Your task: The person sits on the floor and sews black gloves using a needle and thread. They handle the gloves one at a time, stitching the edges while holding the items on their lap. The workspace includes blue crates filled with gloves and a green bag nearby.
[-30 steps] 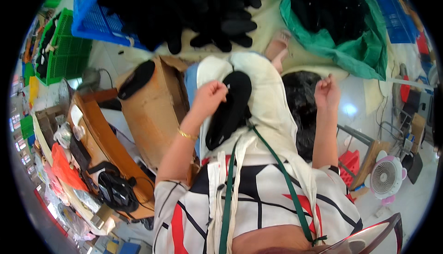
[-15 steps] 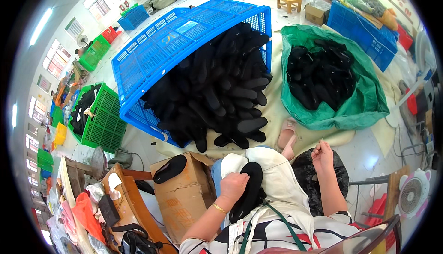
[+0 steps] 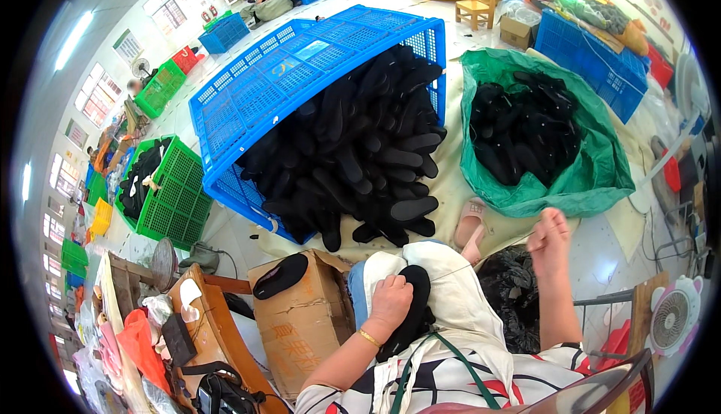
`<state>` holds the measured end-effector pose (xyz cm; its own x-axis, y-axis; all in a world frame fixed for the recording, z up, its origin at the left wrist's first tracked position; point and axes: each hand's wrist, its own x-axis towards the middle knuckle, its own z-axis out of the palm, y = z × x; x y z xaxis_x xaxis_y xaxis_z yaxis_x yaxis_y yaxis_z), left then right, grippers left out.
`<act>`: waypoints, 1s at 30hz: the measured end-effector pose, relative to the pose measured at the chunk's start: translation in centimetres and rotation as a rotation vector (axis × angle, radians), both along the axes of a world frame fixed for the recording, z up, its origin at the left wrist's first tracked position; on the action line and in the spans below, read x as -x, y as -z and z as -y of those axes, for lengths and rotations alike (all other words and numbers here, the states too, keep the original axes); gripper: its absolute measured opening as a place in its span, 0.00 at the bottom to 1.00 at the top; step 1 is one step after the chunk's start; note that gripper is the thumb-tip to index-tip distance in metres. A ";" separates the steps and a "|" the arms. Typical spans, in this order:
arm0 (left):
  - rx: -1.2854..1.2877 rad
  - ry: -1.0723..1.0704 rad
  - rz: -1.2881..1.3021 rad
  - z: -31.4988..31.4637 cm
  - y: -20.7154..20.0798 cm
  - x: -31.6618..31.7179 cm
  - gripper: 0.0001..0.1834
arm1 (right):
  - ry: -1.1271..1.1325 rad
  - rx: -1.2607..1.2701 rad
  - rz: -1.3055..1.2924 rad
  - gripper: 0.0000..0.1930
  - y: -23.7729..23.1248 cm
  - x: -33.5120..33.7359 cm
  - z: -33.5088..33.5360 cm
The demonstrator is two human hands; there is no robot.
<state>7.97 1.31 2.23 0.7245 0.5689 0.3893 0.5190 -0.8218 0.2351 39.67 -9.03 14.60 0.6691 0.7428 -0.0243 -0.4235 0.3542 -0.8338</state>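
On my lap, over a white apron, lies a black slipper with its length pointing away from me. My left hand is closed on its left edge, fingers curled over the top. My right hand is raised to the right of my knees, near the front of the green sack, with thumb and fingertips pressed together. Whatever it pinches is too small to make out. Another black slipper rests on a cardboard box to my left.
A tipped blue crate spills a pile of black slippers in front of me. More lie in the green sack. Beside my right leg sits a black plastic bag. A cluttered wooden table stands at left, a fan at right.
My right hand has moved up and to the right, away from my lap. The left hand has shifted slightly on the slipper and still holds it. The view has tilted a little.
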 end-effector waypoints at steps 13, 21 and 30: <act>0.291 -0.122 0.225 -0.6 0.5 0.8 0.05 | -0.345 0.279 1.358 0.03 7.9 6.7 -2.1; 0.659 -0.229 0.360 -1.4 3.3 1.1 0.14 | -0.683 0.386 1.758 0.07 15.3 13.3 -3.7; 1.016 -0.331 0.496 -1.9 5.3 2.2 0.09 | -1.004 0.604 1.599 0.20 10.1 16.1 -0.6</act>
